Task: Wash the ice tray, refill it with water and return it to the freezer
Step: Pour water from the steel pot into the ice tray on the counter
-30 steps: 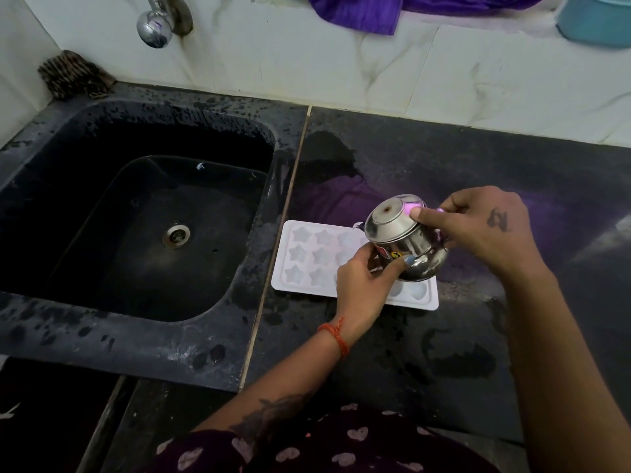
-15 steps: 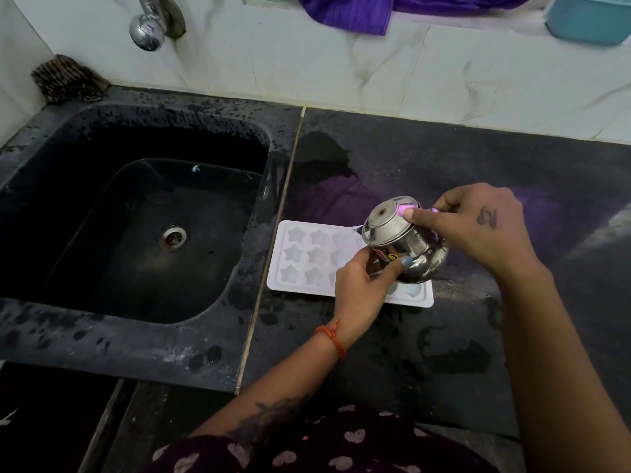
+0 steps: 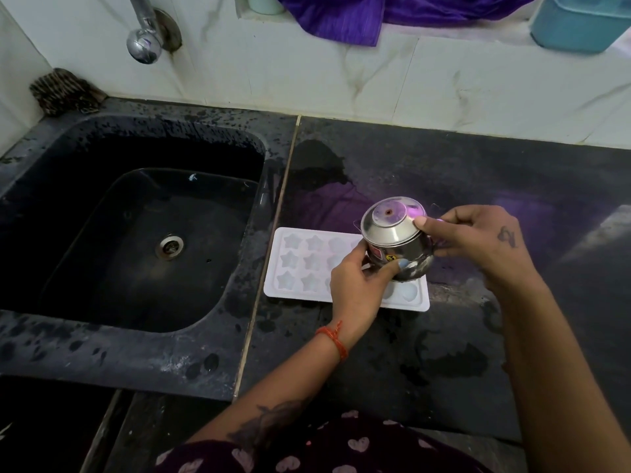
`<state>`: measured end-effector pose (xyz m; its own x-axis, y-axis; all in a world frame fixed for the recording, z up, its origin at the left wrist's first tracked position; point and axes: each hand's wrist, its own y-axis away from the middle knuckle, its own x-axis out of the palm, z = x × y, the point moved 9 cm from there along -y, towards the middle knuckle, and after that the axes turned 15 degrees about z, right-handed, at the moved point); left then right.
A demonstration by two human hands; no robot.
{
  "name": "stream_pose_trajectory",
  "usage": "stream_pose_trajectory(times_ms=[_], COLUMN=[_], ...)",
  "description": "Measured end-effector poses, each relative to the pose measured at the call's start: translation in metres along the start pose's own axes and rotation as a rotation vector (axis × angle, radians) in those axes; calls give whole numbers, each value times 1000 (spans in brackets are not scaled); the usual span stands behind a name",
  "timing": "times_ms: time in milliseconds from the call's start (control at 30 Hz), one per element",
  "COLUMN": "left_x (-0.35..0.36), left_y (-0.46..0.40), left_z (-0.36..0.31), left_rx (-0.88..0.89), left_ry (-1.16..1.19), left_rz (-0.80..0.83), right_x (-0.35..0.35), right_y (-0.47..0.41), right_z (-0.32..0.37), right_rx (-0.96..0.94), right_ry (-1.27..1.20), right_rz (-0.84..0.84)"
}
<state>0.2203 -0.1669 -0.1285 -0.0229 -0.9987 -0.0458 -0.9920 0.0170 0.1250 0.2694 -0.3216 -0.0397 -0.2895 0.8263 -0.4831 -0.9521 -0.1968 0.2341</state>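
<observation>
1. Your ice tray (image 3: 300,268) lies flat on the dark table (image 3: 444,353), just to the right of the black sink (image 3: 136,233).
2. You can see star holes on the tray's left part. Your hands and the pot hide much of its right part.
3. Both your hands hold a small shiny metal pot (image 3: 396,244) over the right part of the tray.
4. The pot is tipped over, so its round bottom faces up at you.
5. Your left hand (image 3: 358,288) is curled around the near side of the pot. Its thumb presses on the front.
6. Your right hand (image 3: 478,244) grips the far right side. One of its fingers (image 3: 423,221) lies on the pot's bottom edge.
7. Your fingers do not touch the tray. It lies under them.
8. A tap (image 3: 143,46) sticks out of the wall above the sink.
9. A purple cloth (image 3: 341,15) hangs over the ledge behind the table.
</observation>
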Motion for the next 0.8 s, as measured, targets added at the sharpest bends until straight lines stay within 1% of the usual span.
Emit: stream_pose_trajectory(times_ms=[100,433,600,800], left_x=[5,23,29,32], left_y=[-1,-4,-3,-2], left_z=[1,6,7,10], left_rx=[-16,-47,-59,-74], left_ry=[-6,-12,0,-17], left_rz=[27,115,143,153], right_x=[-5,-19,-21,-21], right_y=[3,11,10,11], right_z=[0,10,16,17], right_rx=[-3,-26,-5,-17], right_ry=[26,278,425,454], right_rz=[-26,-121,-150,-140])
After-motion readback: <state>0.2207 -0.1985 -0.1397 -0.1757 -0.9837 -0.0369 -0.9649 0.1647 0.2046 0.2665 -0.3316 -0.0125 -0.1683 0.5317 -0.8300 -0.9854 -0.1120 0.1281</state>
